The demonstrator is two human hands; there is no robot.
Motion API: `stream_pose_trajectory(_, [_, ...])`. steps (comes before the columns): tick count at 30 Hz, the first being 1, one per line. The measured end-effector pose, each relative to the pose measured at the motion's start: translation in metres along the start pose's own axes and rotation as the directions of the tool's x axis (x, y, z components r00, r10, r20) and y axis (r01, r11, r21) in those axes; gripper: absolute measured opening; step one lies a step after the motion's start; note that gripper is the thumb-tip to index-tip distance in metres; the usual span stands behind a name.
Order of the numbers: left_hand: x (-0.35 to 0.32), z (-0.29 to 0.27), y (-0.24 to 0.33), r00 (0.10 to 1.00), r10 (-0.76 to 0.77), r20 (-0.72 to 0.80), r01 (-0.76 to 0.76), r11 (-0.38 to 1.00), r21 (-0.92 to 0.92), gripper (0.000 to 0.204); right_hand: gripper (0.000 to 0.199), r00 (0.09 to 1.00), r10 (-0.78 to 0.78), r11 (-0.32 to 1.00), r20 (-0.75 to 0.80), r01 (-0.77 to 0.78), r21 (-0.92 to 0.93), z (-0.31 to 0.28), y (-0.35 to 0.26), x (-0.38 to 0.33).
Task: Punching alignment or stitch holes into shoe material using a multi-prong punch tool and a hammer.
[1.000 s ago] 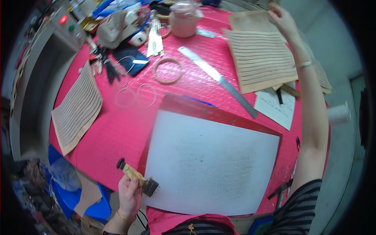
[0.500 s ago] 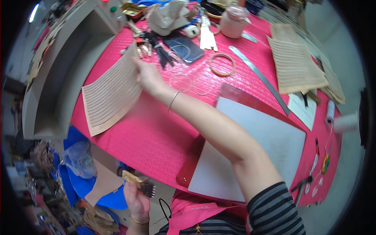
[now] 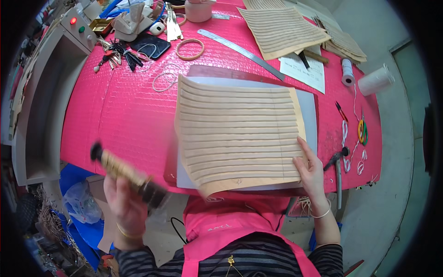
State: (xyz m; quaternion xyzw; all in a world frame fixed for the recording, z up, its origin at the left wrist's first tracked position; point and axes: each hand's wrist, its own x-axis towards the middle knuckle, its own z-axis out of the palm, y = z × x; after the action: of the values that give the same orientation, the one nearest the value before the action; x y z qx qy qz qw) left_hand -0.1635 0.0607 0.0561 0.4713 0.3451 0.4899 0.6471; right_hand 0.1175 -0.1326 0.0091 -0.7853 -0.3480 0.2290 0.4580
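Note:
My right hand (image 3: 311, 171) grips the right edge of a tan sheet lined with parallel strips (image 3: 237, 131). The sheet covers most of a whitish board (image 3: 310, 113), and its left edge curls up. My left hand (image 3: 123, 198), off the table's front left edge, is closed around a wooden-handled pronged tool (image 3: 121, 168) with dark ends. Motion blurs the tool; its prongs do not show clearly now. Beneath the whitish board, a dark red board (image 3: 203, 70) juts out at the back and left.
A steel ruler (image 3: 242, 53) and a tan ring (image 3: 190, 49) lie behind the boards. More striped sheets (image 3: 281, 32) are stacked at the back right. A hammer (image 3: 338, 171), scissors (image 3: 363, 130) and thread spool (image 3: 347, 73) lie right. A grey machine housing (image 3: 34, 115) borders the left.
My right hand has brought the striped sheet from the table's left side onto the whitish board, now holding its right edge. My left hand has raised the tool, and the view has shifted.

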Motion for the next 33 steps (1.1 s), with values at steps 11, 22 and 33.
stream_pose_trajectory(11, [0.129,0.223,-0.078,0.661,-0.081,0.746,-0.158,0.957,0.244,0.028,0.05,0.907,-0.054,0.787,-0.417,-0.218,-0.577,-0.084,0.054,-0.06])
stream_pose_trajectory(22, [0.157,0.221,-0.162,0.57,-0.004,0.822,-0.441,0.843,0.31,0.022,0.038,0.893,0.229,0.727,-0.388,-0.422,-0.542,-0.15,0.143,-0.132])
stream_pose_trajectory(33, [0.16,0.22,-0.165,0.508,0.153,0.848,-0.585,0.784,0.209,0.021,0.023,0.82,0.312,0.915,-0.479,-0.124,0.384,-0.142,0.085,-0.116])
